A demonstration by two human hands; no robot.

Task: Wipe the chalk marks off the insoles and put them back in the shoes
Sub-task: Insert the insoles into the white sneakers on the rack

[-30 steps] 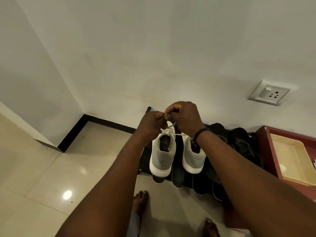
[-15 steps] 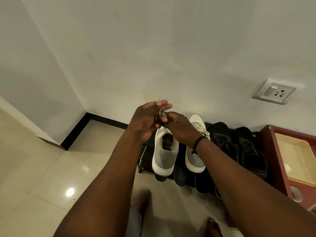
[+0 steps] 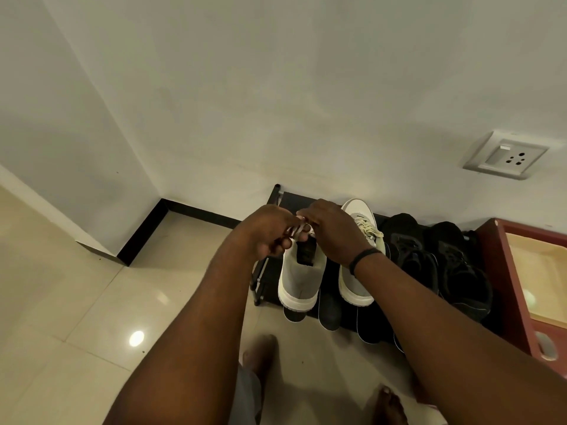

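While both hands, left hand point(image 3: 270, 233) and right hand point(image 3: 334, 231), pinch the laces point(image 3: 299, 230) of the left white shoe point(image 3: 299, 277), it sits on the black rack point(image 3: 267, 271) against the white wall point(image 3: 276, 87), above glossy floor tiles point(image 3: 92, 302).

Overall light: dim, warm indoor light, muted greys and beiges.
Source: an overhead lamp, not in the frame; its small round reflection point(image 3: 136, 338) glares on the glossy floor tiles point(image 3: 92, 302), left of and nearer than the shoe rack point(image 3: 267, 271).
Second glare: a fainter sheen on the tiles between that spot and the rack.
Shadows: the wall point(image 3: 276, 87) darkens toward the corner left of the rack; the black shoes point(image 3: 445, 265) at the rack's right end lose detail in shade.
Blur: the left hand point(image 3: 270, 234) and right hand point(image 3: 334, 231) above the rack are slightly soft at the fingertips.
Distortion: wide-angle; the skirting and wall edges left of the rack bend and splay outward, forearms swell toward the bottom edge.
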